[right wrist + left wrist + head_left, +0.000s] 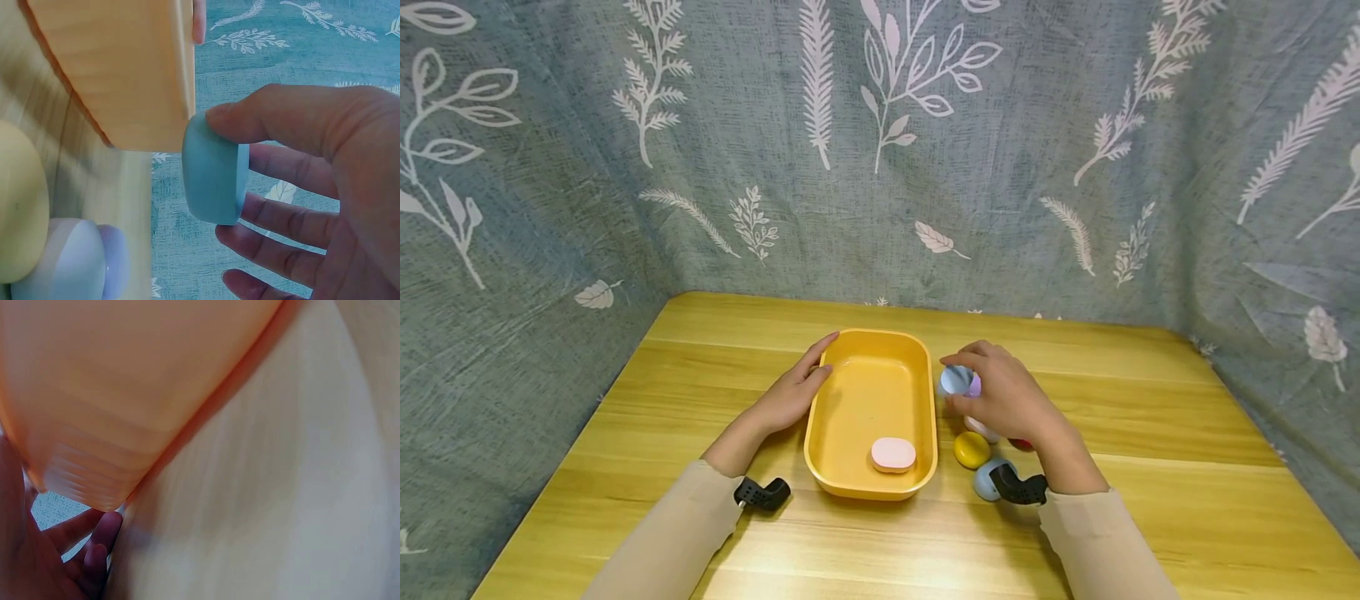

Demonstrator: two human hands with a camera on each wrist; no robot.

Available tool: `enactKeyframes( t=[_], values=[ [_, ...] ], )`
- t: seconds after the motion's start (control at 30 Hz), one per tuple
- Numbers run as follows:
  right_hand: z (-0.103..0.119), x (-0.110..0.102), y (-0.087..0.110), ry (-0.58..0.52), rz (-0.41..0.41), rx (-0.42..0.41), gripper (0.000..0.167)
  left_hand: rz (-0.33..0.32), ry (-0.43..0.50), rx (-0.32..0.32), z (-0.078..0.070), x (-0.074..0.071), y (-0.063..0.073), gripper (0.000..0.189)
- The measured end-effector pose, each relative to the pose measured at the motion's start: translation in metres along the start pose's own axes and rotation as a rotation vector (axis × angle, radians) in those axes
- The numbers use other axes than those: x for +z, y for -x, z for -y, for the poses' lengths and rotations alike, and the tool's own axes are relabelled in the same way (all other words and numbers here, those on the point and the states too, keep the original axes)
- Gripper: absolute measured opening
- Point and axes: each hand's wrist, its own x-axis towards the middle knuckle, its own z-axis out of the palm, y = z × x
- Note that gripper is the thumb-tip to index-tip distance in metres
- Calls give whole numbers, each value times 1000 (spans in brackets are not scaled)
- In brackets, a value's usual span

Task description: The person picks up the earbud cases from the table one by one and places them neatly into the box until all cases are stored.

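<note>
My right hand [1000, 392] pinches a light blue soap bar [215, 169] between thumb and fingertips, just right of a yellow plastic basin [934, 417]. In the right wrist view the bar stands on edge, overlapping the basin's corner. On the basin's left side, my left hand [790, 396] holds the wall, thumb at the rim and fingers along the outside. A pink oval soap bar [892, 454] lies inside at the near right. Under and beside my right hand are a yellow soap bar [972, 450], another blue one [988, 482] and a whitish one [69, 259].
A purple bar [975, 385] and a red piece [1022, 445] show partly behind the right hand. The wooden table [1150, 517] ends at a blue-grey leaf-patterned curtain [880, 233] at the back and sides. Black wrist cameras [767, 495] sit on both wrists.
</note>
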Motion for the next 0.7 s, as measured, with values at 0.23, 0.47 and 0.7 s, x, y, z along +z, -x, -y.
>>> enactKeyframes(
  t=[0.23,0.47,0.7],
  values=[
    [7,-2,2,-9,-29,-21,51,-4,3,1,0,1,1,55],
    [12,-3,3,-6,-46,-37,50,-3,12,-7,-3,1,2,55],
    [16,-4,3,-12,-65,-48,50,3,18,-3,-1,1,1,55]
  ],
)
